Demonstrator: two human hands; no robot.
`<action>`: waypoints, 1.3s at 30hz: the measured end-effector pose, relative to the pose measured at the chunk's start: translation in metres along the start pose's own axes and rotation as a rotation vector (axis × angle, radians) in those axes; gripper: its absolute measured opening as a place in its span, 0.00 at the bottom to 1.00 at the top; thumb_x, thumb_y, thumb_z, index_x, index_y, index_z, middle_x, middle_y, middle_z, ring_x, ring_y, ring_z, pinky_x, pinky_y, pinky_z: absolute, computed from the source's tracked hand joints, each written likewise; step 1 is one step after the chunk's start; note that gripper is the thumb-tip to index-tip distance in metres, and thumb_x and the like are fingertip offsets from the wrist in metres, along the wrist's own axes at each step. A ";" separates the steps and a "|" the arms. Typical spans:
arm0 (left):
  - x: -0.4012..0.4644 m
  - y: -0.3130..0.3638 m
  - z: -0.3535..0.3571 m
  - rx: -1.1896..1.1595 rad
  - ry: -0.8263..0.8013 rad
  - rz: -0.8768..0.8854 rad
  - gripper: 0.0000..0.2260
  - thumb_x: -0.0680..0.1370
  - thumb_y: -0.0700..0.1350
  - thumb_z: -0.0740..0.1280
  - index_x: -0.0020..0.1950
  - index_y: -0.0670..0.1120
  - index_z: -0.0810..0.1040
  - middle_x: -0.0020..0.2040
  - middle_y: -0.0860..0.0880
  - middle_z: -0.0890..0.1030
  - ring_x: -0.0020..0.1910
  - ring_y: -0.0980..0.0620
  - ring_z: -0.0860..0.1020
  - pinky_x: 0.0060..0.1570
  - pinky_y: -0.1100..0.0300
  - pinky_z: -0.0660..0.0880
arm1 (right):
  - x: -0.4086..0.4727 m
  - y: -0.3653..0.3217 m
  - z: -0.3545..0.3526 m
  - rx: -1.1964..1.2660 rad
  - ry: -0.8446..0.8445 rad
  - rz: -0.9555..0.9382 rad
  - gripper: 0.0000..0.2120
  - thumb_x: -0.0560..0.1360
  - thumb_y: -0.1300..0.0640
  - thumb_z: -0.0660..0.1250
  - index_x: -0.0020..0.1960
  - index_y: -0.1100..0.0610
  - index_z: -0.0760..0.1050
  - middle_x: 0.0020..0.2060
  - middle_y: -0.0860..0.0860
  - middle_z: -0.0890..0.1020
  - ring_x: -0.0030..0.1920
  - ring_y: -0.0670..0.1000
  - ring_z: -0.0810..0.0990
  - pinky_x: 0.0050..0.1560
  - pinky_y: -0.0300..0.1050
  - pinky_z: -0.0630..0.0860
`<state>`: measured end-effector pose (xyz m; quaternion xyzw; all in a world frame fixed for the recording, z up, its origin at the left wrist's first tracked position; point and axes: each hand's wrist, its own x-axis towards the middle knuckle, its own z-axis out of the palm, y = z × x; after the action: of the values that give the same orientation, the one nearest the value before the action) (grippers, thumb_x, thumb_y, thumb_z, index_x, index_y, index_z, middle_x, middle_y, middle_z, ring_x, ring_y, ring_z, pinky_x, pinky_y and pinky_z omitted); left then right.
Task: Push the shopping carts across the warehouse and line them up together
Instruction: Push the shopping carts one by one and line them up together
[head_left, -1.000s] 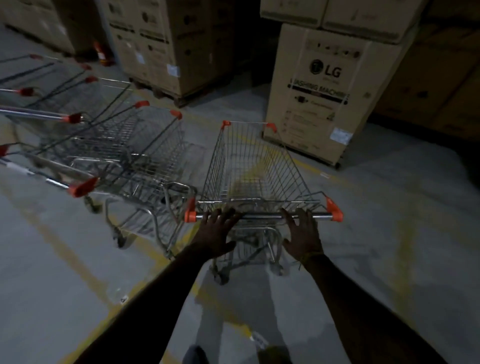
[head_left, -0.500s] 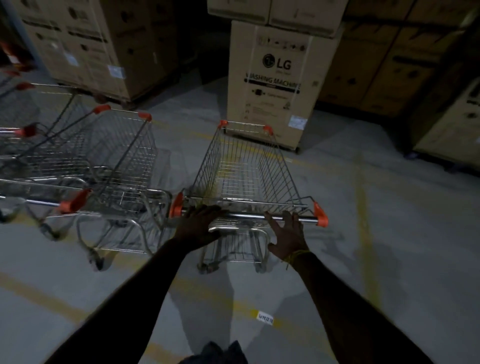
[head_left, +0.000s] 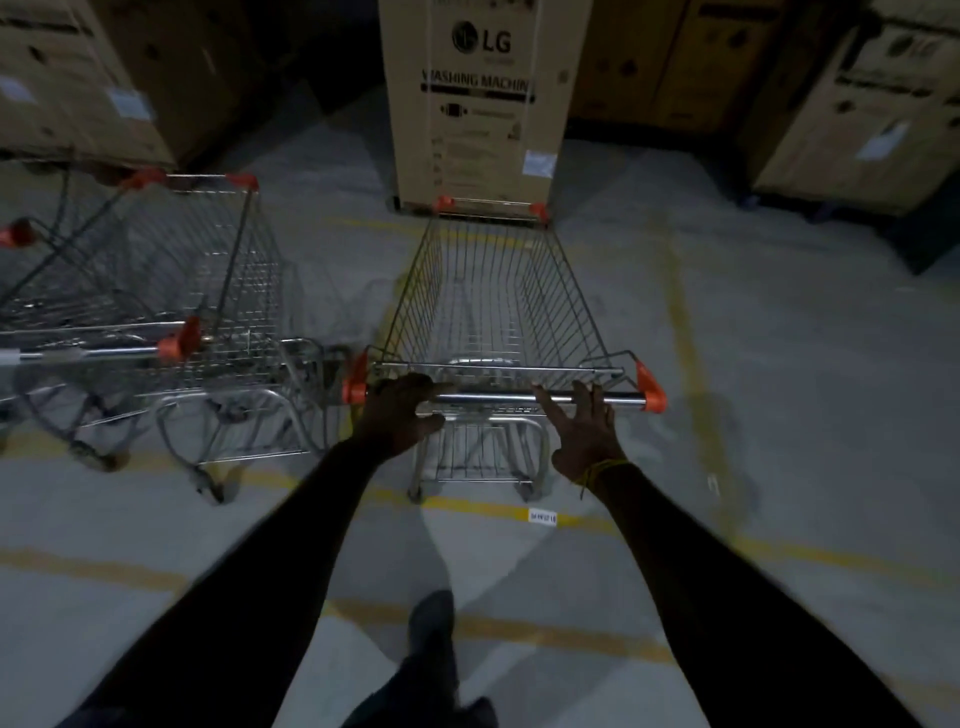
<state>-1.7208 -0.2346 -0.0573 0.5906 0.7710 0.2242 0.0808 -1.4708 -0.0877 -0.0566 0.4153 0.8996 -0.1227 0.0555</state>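
Plainly empty wire cart (head_left: 498, 301), orange-capped corners

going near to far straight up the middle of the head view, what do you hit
shoe → white floor label → cart handle bar with left hand and right hand on it → cart basket → LG washing machine box

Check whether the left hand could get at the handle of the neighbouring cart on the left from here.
Probably yes. The left hand grips the pushed cart's handle, and the neighbouring cart's handle lies left of it with only bare floor between; it would have to let go first.
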 end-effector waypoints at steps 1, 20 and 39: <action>-0.009 0.000 0.001 -0.004 0.002 0.037 0.24 0.70 0.59 0.63 0.65 0.59 0.77 0.57 0.49 0.82 0.57 0.46 0.79 0.58 0.48 0.74 | -0.012 -0.003 0.003 0.001 -0.003 0.015 0.51 0.66 0.62 0.66 0.77 0.38 0.39 0.78 0.61 0.43 0.76 0.67 0.39 0.74 0.63 0.44; -0.181 -0.034 -0.045 -0.173 -0.114 0.162 0.28 0.67 0.61 0.58 0.64 0.56 0.78 0.62 0.51 0.80 0.62 0.54 0.76 0.64 0.59 0.69 | -0.194 -0.126 0.061 -0.028 0.023 0.204 0.51 0.68 0.60 0.66 0.76 0.38 0.36 0.77 0.61 0.39 0.75 0.67 0.36 0.72 0.68 0.44; -0.324 -0.051 -0.054 0.024 -0.171 0.225 0.34 0.68 0.64 0.56 0.75 0.62 0.61 0.75 0.56 0.66 0.76 0.46 0.59 0.73 0.45 0.49 | -0.307 -0.189 0.092 -0.008 -0.020 0.230 0.50 0.69 0.56 0.67 0.75 0.35 0.34 0.78 0.60 0.41 0.76 0.67 0.36 0.73 0.66 0.44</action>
<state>-1.6929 -0.5654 -0.0775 0.6910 0.6930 0.1715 0.1132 -1.4158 -0.4555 -0.0503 0.5144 0.8458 -0.1164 0.0800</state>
